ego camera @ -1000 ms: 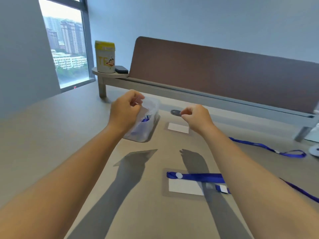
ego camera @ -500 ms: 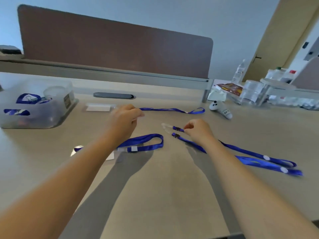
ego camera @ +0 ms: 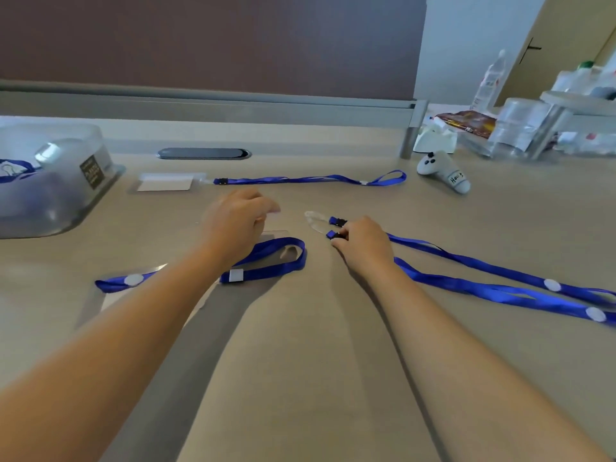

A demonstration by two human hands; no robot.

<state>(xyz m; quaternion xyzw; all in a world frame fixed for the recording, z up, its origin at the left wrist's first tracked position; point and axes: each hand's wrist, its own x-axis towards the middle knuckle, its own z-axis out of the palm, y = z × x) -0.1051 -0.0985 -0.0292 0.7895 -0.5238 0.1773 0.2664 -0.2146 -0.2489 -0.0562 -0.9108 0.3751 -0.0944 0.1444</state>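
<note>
**A:** Why is the blue lanyard (ego camera: 466, 260) being gripped right at its tip like that?

**B:** Guessing the clip end is what's being worked on. The black clip (ego camera: 334, 234) is being pinched between thumb and fingertips of the right hand (ego camera: 365, 248), so the clear strap loop (ego camera: 315, 219) ahead of it is being left free. That's probably so it can be threaded onto a badge sleeve. The rest of the ribbon is being left trailing off to the right across the desk (ego camera: 300, 361), out of the way.

**A:** And the left hand (ego camera: 233, 225)?

**B:** It's being held just over a clear badge sleeve (ego camera: 278, 233), close to a second lanyard (ego camera: 283, 260) that's lying looped on the desk. The fingers are being kept loosely curled. Whether anything is being held in them can't be told, since that bit is blurred. My read is that the sleeve is being readied for the clip.

**A:** How's the lanyard itself looking?

**B:** It's a flat, shiny blue ribbon, doubled over, with a round white sticker (ego camera: 551, 285) far along it and black plastic at the tip. A twin lanyard (ego camera: 483, 290) is lying right beside it, and its own clip (ego camera: 338, 223) isn't being touched.
</note>
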